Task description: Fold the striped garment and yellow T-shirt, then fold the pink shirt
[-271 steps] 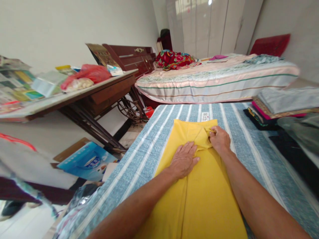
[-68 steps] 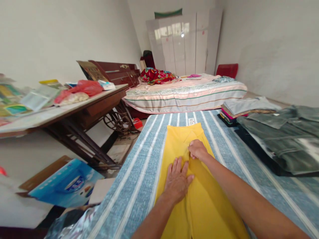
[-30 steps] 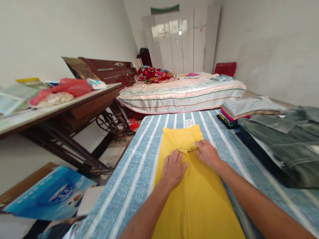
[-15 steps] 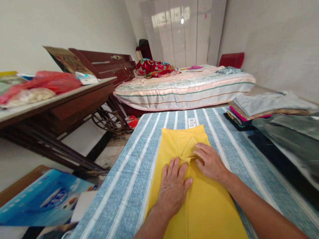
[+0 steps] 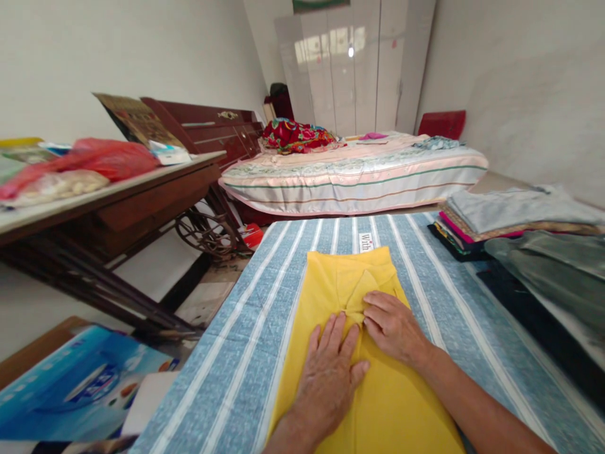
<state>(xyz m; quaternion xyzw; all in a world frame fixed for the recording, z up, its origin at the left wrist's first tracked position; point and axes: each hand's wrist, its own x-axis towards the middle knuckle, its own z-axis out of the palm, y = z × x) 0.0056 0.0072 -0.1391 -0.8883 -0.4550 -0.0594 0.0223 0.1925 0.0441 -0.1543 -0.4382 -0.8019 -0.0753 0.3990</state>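
Note:
A yellow garment [image 5: 340,287] lies lengthwise on a blue and white striped cloth [image 5: 265,296], with a small folded flap near its far end. My left hand [image 5: 328,378] rests flat on the yellow fabric, fingers stretched out and slightly apart. My right hand [image 5: 392,325] lies beside it on the right, fingers extended and pressing on the lower edge of the folded flap. The two hands almost touch at the fingertips.
A stack of folded clothes [image 5: 501,211] and a grey-green garment [image 5: 558,265] lie at the right. A wooden table [image 5: 142,195] with a red bag [image 5: 111,157] stands left. A mattress [image 5: 354,173] lies beyond, a blue box [image 5: 80,384] on the floor.
My right hand went from pinching the flap near the garment's far end to lying flat on it. Both hands have slid back toward me along the yellow fabric.

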